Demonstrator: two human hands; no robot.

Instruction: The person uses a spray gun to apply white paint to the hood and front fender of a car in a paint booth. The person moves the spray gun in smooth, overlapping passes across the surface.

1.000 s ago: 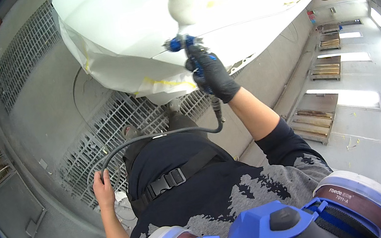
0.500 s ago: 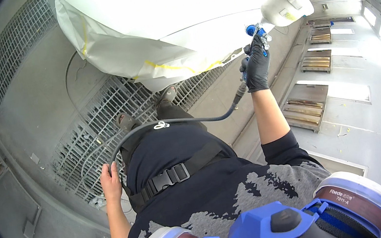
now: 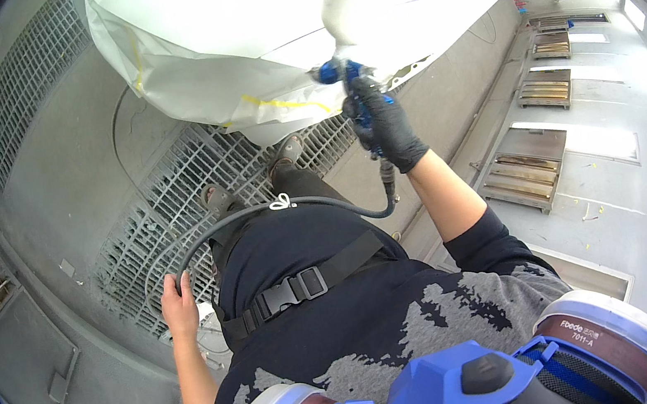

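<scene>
Head view, right hand: in a black glove, the right hand (image 3: 391, 127) is closed around the grip of a spray gun (image 3: 356, 80), fingers wrapped at the front; the exact place of each fingertip is blurred.
Head view, spray gun: held in front of the white bodywork, blue body with a pale cup (image 3: 344, 6) on top; its nozzle end points to the left. Whether any part touches the surface behind cannot be told.
Head view, left hand: bare, the left hand (image 3: 180, 311) is loosely curled, thumb and fingers pointing up, with a dark hose (image 3: 319, 200) between them.
Head view, hose: arcs from the left hand across the front of the waist to the bottom of the gun's grip; a small white tie (image 3: 282, 201) sits on it near the middle.
Head view, bodywork: large, white and brightly lit, the bodywork (image 3: 227, 7) fills the top of the view, with pale sheeting (image 3: 182, 97) draped along its near edge and yellow tape (image 3: 288, 104) on the sheeting.
Head view, floor: metal grating (image 3: 154, 244) under and beside the person's shoes (image 3: 288, 150).
Head view, clothing: dark top (image 3: 439, 302) with a grey pattern, a black buckled belt (image 3: 287, 295) at the waist, and a blue respirator (image 3: 453, 396) at the lower edge.
Head view, right side: slatted frames (image 3: 525, 176) stand in a row along the grey wall (image 3: 620, 224).
</scene>
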